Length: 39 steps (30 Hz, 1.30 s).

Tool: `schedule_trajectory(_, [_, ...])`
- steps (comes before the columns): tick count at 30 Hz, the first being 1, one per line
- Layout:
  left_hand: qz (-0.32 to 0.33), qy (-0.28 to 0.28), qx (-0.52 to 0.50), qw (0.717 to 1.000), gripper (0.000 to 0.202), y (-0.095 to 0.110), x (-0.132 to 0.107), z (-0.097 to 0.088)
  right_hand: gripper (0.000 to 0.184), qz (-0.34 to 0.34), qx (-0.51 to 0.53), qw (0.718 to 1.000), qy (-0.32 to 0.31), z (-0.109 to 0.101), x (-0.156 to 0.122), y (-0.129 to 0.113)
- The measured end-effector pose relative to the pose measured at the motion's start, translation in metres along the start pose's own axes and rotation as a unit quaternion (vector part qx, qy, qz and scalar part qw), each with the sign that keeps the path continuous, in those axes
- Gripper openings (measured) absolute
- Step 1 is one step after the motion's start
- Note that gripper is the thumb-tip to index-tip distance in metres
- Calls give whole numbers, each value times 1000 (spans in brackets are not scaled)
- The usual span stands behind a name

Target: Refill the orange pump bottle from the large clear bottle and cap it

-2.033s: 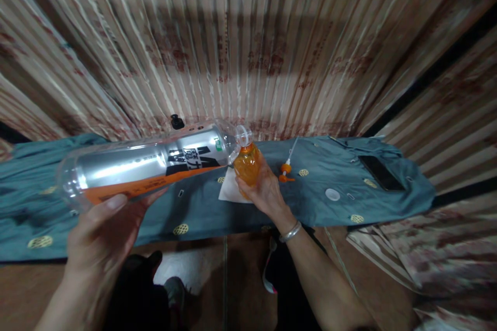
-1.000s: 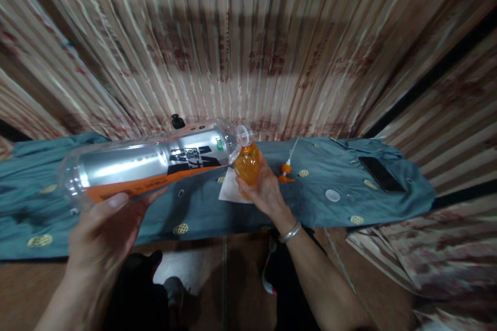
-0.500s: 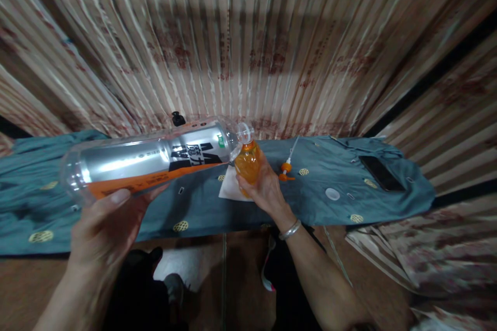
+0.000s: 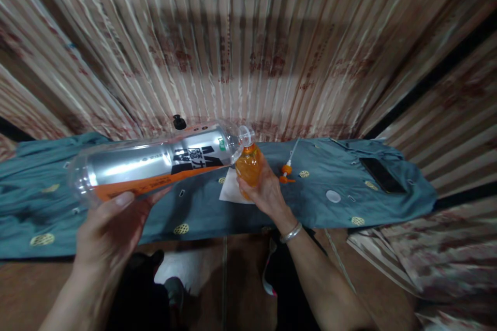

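While the left forearm reaches up across the near edge of the table, the left hand (image 4: pixel 112 232) is curled from below round the lower part of a large clear bottle (image 4: pixel 130 165), its thumb pressed along the near side of the silver and orange label. The wrist is turned so that the bottle lies almost level over the left half of the table, its uncapped mouth pointing right.

The right forearm slants in over the near edge from the right, a silver bracelet (image 4: pixel 291 232) at the wrist. The right hand (image 4: pixel 267 194) is closed round a small orange bottle (image 4: pixel 247 165), the thumb on its near side. That bottle stands roughly upright around the middle of the table (image 4: pixel 209 220), its neck right at the clear bottle's mouth; whether the two rims touch cannot be told. A white sheet (image 4: pixel 230 191) shows beneath and to its left.

Just right of the right hand, an orange pump head (image 4: pixel 286 170) lies with its tube towards the far edge. A pale disc (image 4: pixel 333 196) sits closer to the near edge, and a dark phone (image 4: pixel 382 175) lies near the right edge
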<state>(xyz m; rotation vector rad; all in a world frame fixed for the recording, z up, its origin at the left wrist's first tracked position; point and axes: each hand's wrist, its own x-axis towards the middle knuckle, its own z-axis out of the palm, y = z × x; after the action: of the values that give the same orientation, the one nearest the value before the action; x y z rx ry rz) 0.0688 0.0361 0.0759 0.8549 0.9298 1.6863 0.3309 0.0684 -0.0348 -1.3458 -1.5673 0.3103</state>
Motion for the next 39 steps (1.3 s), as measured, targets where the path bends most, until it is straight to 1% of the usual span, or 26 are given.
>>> schedule_trajectory(9, [-6,5,2,1000,88,-3,-1,-6,79,-12,2,1000,4,0,0,2])
schedule_trajectory(15, [-14,28,18,999,83,-1,-1,-5,76,-6,18,1000,-3,-2,0,-4])
schedule_trajectory(19, [-12,27,12,999,87,-1,-1,-3,73,5,8,1000,0,-2,1,-5])
schedule_trajectory(26, [-12,17,1,1000,87,-2,-2,-5,80,3,2,1000,-2,-3,1,-3])
schedule_trajectory(32, [-15,17,-6,1000,94,-5,-1,-7,78,4,5,1000,2,-4,1,-3])
schedule_trajectory(39, [-18,8,1,1000,93,-6,-1,-6,74,6,17,1000,10,-4,1,-5])
